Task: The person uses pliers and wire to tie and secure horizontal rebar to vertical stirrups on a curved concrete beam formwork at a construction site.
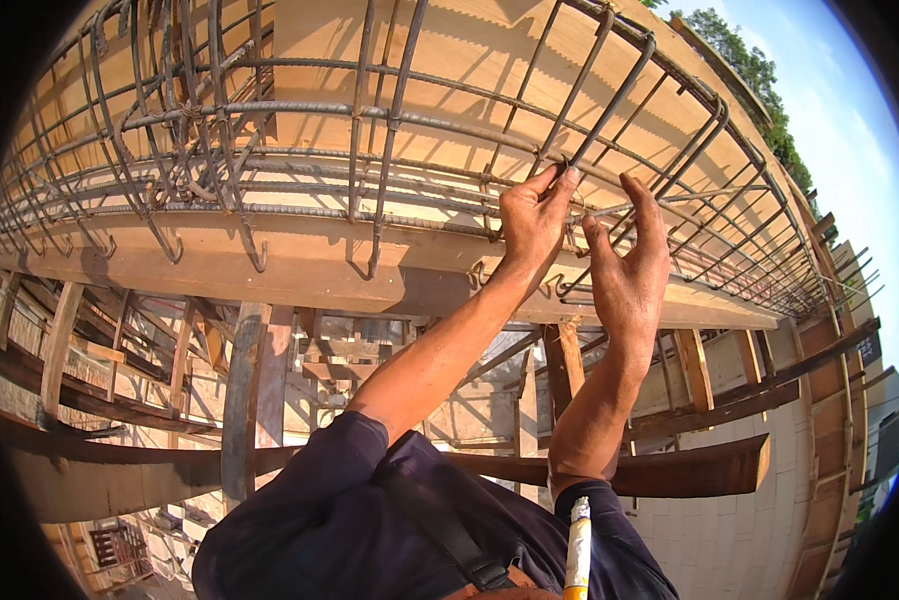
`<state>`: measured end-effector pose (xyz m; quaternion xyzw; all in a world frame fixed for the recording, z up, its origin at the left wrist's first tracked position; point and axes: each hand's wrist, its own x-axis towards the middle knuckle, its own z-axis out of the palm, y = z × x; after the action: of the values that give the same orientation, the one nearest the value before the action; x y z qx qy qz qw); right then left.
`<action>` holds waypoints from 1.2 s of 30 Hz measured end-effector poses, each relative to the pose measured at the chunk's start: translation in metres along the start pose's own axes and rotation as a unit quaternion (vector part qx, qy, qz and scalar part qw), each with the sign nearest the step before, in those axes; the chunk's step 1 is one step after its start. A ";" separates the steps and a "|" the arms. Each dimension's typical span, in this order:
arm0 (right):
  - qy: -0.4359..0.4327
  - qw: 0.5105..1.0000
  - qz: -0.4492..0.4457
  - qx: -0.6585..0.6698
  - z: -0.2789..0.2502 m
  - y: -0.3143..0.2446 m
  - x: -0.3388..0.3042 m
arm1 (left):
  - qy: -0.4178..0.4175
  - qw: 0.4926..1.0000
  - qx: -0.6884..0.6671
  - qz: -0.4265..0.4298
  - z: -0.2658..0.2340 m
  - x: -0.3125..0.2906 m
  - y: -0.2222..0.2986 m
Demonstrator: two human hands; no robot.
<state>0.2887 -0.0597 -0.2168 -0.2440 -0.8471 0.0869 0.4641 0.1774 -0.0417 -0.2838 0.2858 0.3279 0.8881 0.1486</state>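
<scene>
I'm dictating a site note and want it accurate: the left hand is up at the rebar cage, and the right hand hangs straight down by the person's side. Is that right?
Not quite: the right hand isn't hanging down. The head view shows it raised beside the left hand, thumb and fingers apart. The left hand is indeed up at the rebar cage.

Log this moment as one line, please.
left hand: curled at rebar cage | right hand: open, near cage | backdrop: plywood panel
</scene>
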 end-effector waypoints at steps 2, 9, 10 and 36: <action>0.106 0.992 -0.064 0.005 0.015 -0.043 -0.003 | 0.013 0.998 -0.057 0.010 -0.001 -0.001 -0.027; 0.106 0.993 0.045 0.015 0.125 -0.071 0.021 | 0.000 0.992 0.003 0.128 0.011 -0.009 -0.028; 0.122 0.991 0.044 0.020 0.134 -0.075 0.023 | 0.029 0.983 -0.018 0.181 0.016 -0.006 -0.016; 0.102 0.993 0.035 -0.057 0.139 -0.070 0.042 | -0.125 0.991 -0.014 0.036 -0.011 -0.007 0.022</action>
<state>0.1314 -0.0882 -0.2361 -0.3070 -0.7898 0.0293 0.5302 0.1741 -0.0669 -0.2787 0.4043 0.2836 0.8547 0.1600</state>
